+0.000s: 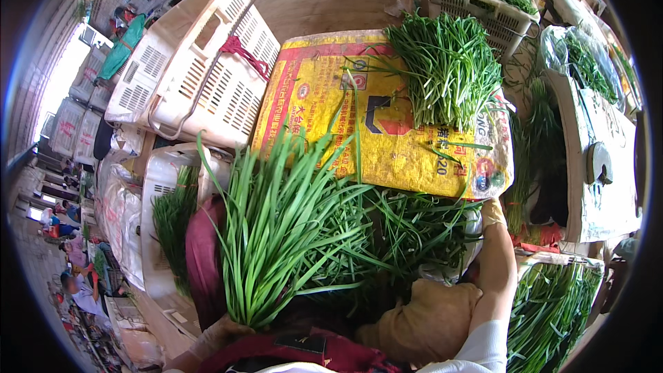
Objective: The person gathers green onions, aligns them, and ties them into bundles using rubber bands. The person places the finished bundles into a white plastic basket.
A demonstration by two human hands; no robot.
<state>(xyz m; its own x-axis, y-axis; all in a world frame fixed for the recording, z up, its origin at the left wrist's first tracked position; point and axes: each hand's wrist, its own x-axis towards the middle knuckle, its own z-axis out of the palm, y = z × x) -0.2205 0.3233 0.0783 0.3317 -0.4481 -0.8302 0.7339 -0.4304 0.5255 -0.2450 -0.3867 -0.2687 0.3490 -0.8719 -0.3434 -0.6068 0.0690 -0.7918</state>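
Note:
At the bottom, my left hand (225, 329) grips the lower ends of a fanned bunch of garlic chives (274, 228). Its long flat leaves reach up over the near edge of a yellow printed woven-sack cover (331, 109). My right hand (493, 213) is at the near right corner of that cover; its fingers are mostly hidden there, so I cannot tell whether they grip it. A trimmed pile of chives (450, 72) rests on the cover's far right part. Loose chives (414, 228) lie in a dark heap between my arms, below the cover.
A white plastic crate (212, 72) stands tilted at upper left, tied with a red cloth. Below it, another crate (150, 202) holds banded chives. More chives fill a crate at top right (476, 10) and a container at lower right (554, 305). A white foam box (603, 166) stands right.

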